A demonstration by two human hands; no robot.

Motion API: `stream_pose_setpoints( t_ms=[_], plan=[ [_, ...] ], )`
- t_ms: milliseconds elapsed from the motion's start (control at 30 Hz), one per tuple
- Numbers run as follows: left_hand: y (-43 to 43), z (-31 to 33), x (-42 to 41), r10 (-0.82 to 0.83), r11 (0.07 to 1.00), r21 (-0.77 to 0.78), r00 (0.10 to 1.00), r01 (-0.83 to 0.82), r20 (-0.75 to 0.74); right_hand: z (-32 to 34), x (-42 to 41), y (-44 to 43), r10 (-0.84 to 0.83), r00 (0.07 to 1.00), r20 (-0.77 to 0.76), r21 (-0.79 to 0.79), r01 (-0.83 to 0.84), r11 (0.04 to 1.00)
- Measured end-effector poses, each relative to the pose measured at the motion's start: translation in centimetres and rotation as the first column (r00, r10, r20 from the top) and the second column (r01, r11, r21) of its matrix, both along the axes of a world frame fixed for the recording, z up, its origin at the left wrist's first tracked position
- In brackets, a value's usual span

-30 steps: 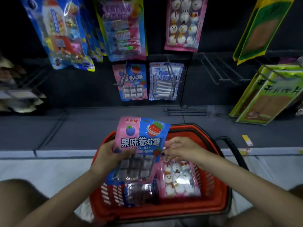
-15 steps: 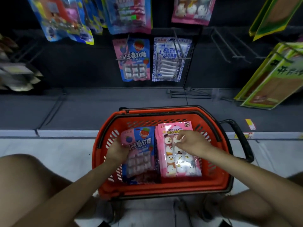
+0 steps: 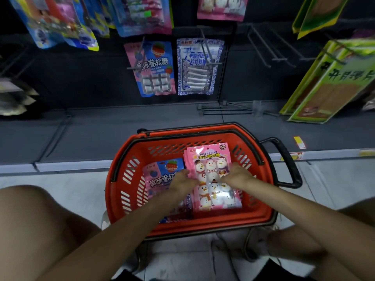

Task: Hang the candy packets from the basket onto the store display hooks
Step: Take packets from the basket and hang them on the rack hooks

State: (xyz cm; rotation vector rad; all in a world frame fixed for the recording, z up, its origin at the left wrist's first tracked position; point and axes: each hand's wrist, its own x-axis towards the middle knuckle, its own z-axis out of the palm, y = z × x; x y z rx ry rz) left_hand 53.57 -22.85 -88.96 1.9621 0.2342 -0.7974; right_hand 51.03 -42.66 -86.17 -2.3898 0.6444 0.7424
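Snowman packet (image 3: pixel 212 159) lies in the basket (image 3: pixel 140 147), with both of my hands on it.

From my feed, the packet sits face up on the right side of the basket, on top of others like it. A roll packet (image 3: pixel 160 175) lies just beside it on the left. My left hand (image 3: pixel 182 180) is at the snowman packet's left edge with the fingers curled down into the seam between the two packets, and I cannot tell if they have hold of it. My right hand (image 3: pixel 236 175) lies over the right edge with bent fingers on the packet's face, and I cannot tell whether that is a grip either. The basket stands on the floor (image 3: pixel 60 179) between my knees, in front of the display. Above it on the display, a matching roll packet (image 3: pixel 152 67) and a blue-white packet (image 3: pixel 199 65) hang side by side, and bare hooks (image 3: pixel 264 55) jut out to their right.
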Motion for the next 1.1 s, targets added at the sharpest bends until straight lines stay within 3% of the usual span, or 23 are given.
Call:
stream_pose_setpoints(
  t_ms=[233, 333, 400, 500, 700, 900, 1100],
  plan=[
    [-2.4, 0.0, -0.6, 0.259, 0.959, -0.08, 0.957, -0.27, -0.132, -0.3, -0.7, -0.4, -0.049, 0.993, 0.111, 0.023, 0.047, 0.999],
    [-1.8, 0.9, -0.9, 0.255, 0.945, -0.171, 0.955, -0.28, -0.153, 0.1, -0.8, -0.7, -0.075, 0.976, 0.204, 0.072, 0.062, 0.995],
    [-1.2, 1.5, -0.6, 0.237, 0.937, -0.23, 0.961, -0.264, -0.139, 0.5, -0.7, -1.3, -0.152, 0.957, 0.246, 0.197, 0.104, 0.975],
    [-0.2, 3.8, -0.2, 0.191, 0.931, -0.311, 0.981, -0.19, -0.029, 2.1, -0.5, -1.8, -0.299, 0.91, 0.287, 0.432, 0.156, 0.888],
    [-0.1, 11.2, 1.5, 0.141, 0.898, -0.44, 0.961, -0.022, 0.24, 8.6, -0.3, -1.6, -0.436, 0.782, 0.446, 0.654, 0.048, 0.755],
    [-1.9, 17.9, 3.8, 0.174, 0.834, -0.551, 0.928, 0.039, 0.329, 14.8, 0.4, -1.9, -0.608, 0.598, 0.522, 0.78, -0.048, 0.624],
    [-3.5, 23.3, 6.9, 0.229, 0.852, -0.514, 0.813, 0.098, 0.535, 18.7, 2.2, -3.2, -0.683, 0.456, 0.57, 0.792, -0.083, 0.605]
  ],
)
